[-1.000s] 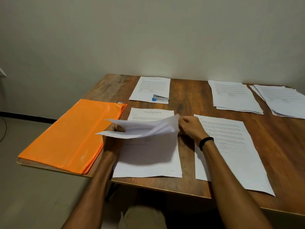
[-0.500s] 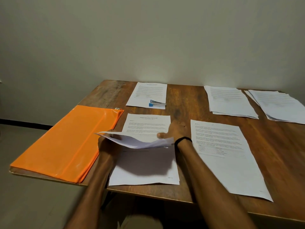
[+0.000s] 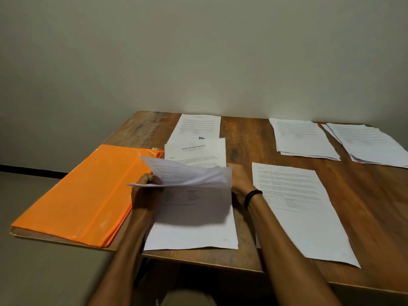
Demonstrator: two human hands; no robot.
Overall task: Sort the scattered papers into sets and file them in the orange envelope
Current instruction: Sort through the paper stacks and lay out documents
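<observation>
- Sheets of paper, the lifted sheets (image 3: 183, 173), hang bowed just above the near-middle of the table (image 3: 249, 142), over a flat stack (image 3: 192, 235) at the front edge.
- Left hand (image 3: 143, 188) grips their left edge, fingers curled tight round the paper.
- Right hand (image 3: 239, 180) is at their right edge, fingers curled in on the paper; the fingertips are hidden behind it. There's a black wristband (image 3: 252, 195) on that wrist.
- Just behind the hands a title page (image 3: 198, 151) shows, headed "Sample Education Transcript".
- Orange envelope (image 3: 84, 195) lies flat on the table's left side, just beside the left hand, one corner past the table edge.
- To the right, a single printed page (image 3: 304, 206) lies flat.
- Farther back, another page (image 3: 198, 124) has something blue (image 3: 201, 138) peeking out at its near edge.
- At the far right, two more piles (image 3: 302, 138) (image 3: 371, 144) sit side by side.
</observation>
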